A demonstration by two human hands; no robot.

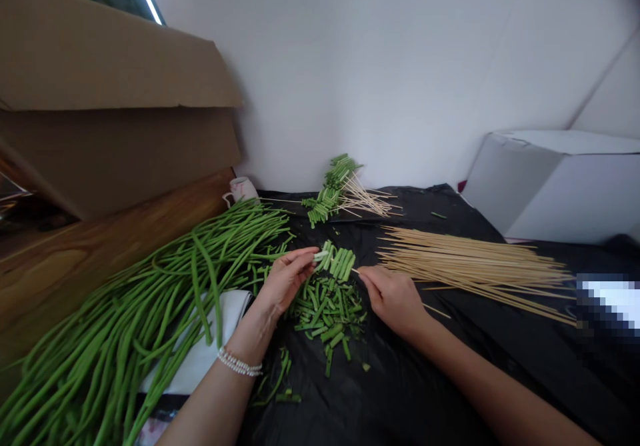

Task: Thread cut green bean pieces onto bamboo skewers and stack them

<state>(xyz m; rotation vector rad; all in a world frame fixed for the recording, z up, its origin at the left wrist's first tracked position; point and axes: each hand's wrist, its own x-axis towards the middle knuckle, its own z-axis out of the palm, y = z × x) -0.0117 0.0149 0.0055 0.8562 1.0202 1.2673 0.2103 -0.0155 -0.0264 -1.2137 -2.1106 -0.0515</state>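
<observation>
My left hand (286, 278) pinches a short green bean piece (320, 256) at the tip of a thin bamboo skewer (356, 271). Several cut bean pieces (343, 263) sit side by side on that skewer. My right hand (393, 299) grips the skewer's other end, fingers closed around it. Below both hands lies a loose heap of cut bean pieces (327, 306) on the black plastic sheet (425, 379). A beaded bracelet is on my left wrist.
A big pile of whole long beans (150, 306) covers the left side. Bare skewers (475, 266) lie in a bundle at right. Finished bean skewers (335, 189) rest by the wall. A cardboard box (115, 99) stands at left, a white box (560, 179) at right.
</observation>
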